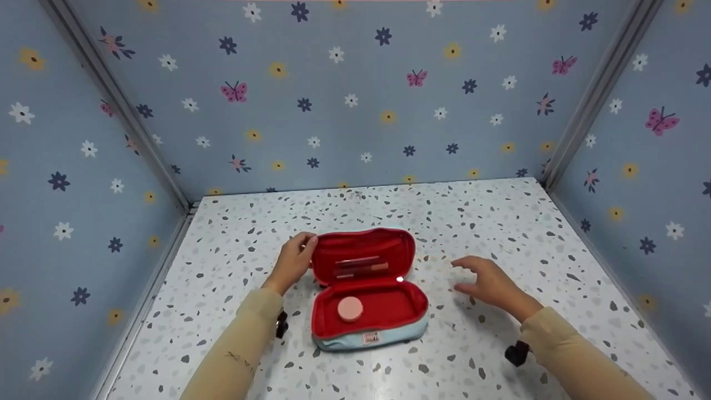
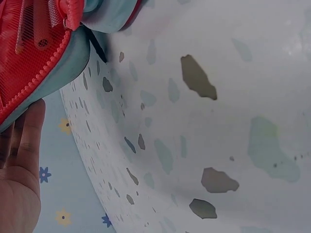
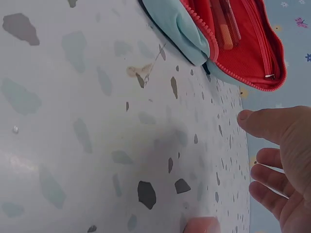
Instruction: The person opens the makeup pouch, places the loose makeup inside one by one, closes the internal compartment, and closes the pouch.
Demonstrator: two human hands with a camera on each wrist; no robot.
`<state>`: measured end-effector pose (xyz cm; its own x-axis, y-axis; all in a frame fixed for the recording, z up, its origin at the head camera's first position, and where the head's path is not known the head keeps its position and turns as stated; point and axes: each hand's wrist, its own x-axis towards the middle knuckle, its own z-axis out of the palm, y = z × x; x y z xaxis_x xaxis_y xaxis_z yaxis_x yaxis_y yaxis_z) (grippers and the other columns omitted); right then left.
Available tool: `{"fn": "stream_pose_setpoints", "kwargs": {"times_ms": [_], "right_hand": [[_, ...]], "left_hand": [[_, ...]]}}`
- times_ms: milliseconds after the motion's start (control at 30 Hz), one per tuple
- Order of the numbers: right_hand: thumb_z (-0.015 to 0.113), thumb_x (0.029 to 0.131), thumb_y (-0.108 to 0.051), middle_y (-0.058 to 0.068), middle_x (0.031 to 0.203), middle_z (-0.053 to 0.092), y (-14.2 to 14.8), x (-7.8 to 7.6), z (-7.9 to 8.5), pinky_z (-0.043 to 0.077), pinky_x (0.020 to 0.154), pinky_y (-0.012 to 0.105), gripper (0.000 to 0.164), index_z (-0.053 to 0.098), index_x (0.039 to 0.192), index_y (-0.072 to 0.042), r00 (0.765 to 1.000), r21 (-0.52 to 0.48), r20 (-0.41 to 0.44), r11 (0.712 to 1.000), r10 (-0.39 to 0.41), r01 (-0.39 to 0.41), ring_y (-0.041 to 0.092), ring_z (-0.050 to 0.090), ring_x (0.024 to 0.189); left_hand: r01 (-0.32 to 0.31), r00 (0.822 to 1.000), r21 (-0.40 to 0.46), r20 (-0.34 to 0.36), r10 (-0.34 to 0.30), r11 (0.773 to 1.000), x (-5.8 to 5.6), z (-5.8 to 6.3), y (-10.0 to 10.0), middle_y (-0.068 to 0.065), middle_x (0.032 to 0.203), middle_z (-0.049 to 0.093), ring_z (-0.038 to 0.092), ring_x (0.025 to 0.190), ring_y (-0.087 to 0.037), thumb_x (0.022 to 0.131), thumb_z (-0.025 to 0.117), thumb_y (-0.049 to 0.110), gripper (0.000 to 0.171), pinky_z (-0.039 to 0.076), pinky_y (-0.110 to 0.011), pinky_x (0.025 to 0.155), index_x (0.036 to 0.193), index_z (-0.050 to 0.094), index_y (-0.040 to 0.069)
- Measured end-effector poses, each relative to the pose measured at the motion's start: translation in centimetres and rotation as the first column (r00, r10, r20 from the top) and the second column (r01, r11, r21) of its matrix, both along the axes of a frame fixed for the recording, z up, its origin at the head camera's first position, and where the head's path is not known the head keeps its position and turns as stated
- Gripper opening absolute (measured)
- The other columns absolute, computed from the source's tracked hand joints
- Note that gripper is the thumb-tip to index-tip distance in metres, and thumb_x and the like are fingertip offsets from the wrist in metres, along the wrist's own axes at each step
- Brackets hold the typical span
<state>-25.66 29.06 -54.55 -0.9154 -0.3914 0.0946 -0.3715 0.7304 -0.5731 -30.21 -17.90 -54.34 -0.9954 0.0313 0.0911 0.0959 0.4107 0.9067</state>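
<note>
An unzipped light-blue case (image 1: 371,339) with red lining lies open, its raised lid (image 1: 364,241) leaning back. My left hand (image 1: 291,261) grips the lid's left edge; in the left wrist view its fingers (image 2: 30,128) lie against the blue outside. Several slim stick-like things (image 1: 361,265) sit behind red mesh in the lid. A round pale pink thing (image 1: 350,309) lies in the base, left of middle. To the right of the case, my right hand (image 1: 491,282) is apart from it, holding nothing, with thumb and fingers spread.
Case and hands are over a white speckled tabletop (image 1: 472,222). Flowered blue panels (image 1: 344,111) stand at the back and both sides, joined by grey metal posts (image 1: 597,100). A pink thing (image 3: 201,225), cut off by the right wrist view's lower edge, cannot be identified.
</note>
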Motion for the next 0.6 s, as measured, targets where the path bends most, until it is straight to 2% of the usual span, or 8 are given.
{"fn": "stream_pose_setpoints", "kwargs": {"times_ms": [100, 333, 500, 600], "right_hand": [[0.084, 0.094, -0.010, 0.023, 0.140, 0.070, 0.7, 0.2, -0.2, 0.053, 0.110, 0.066, 0.049, 0.069, 0.139, 0.003, 1.000, 0.008, -0.003, 1.000, -0.014, 0.014, 0.047, 0.065, 0.132], [0.083, 0.096, -0.012, 0.025, 0.144, 0.067, 2.4, 0.4, -0.6, 0.059, 0.104, 0.061, 0.051, 0.066, 0.142, 0.002, 0.998, 0.020, 0.047, 0.999, -0.048, 0.047, 0.047, 0.065, 0.132], [0.085, 0.093, -0.012, 0.028, 0.141, 0.067, 3.6, 0.6, -0.9, 0.056, 0.107, 0.062, 0.054, 0.065, 0.141, 0.005, 0.997, 0.011, 0.037, 0.998, -0.062, 0.061, 0.048, 0.068, 0.126], [0.086, 0.092, -0.012, 0.028, 0.141, 0.068, 4.3, 0.7, -1.0, 0.051, 0.113, 0.066, 0.056, 0.066, 0.141, 0.005, 0.996, 0.022, 0.036, 0.996, -0.087, 0.086, 0.048, 0.066, 0.130]], "left_hand": [[-0.001, 1.000, -0.005, 0.008, 0.001, 1.000, 0.1, 0.1, 0.0, -0.015, 0.112, 0.073, 0.067, 0.085, -0.018, 0.116, 0.053, 0.027, 0.030, 0.066, -0.046, 0.077, 0.127, 0.070, 0.004], [-0.003, 1.000, -0.005, -0.004, 0.003, 1.000, 0.1, 0.1, 0.0, -0.016, 0.109, 0.073, 0.067, 0.082, -0.018, 0.116, 0.054, 0.025, 0.029, 0.061, -0.029, 0.067, 0.125, 0.071, 0.004], [-0.003, 1.000, 0.008, 0.004, 0.003, 1.000, 0.1, 0.0, 0.0, -0.016, 0.111, 0.073, 0.070, 0.088, -0.020, 0.116, 0.054, 0.026, 0.028, 0.063, -0.030, 0.069, 0.124, 0.070, 0.004], [-0.008, 1.000, 0.003, 0.009, 0.008, 1.000, 0.1, -0.1, -0.1, -0.015, 0.112, 0.072, 0.070, 0.090, -0.019, 0.116, 0.054, 0.027, 0.029, 0.064, -0.030, 0.070, 0.126, 0.070, 0.005]]}}
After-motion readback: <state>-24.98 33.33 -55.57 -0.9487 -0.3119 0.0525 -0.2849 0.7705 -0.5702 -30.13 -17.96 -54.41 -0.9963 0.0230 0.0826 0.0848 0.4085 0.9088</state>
